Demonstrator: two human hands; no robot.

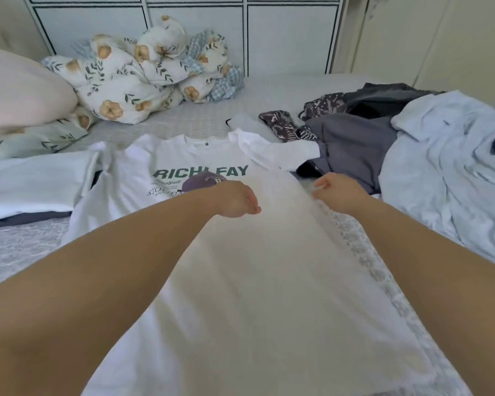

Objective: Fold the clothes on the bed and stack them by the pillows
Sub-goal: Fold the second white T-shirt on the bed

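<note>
A white T-shirt with green lettering and a purple cap print lies spread front-up along the bed, collar toward the headboard. My left hand hovers over its chest print with loosely curled fingers, holding nothing. At the shirt's right edge, my right hand has its fingers at the fabric; whether it pinches the edge is not clear. The shirt's right sleeve lies out toward a dark pile.
Grey and patterned clothes and a pale blue garment lie heaped at the right. A floral duvet is bunched at the headboard. Pillows sit at the left, with a white folded item below them.
</note>
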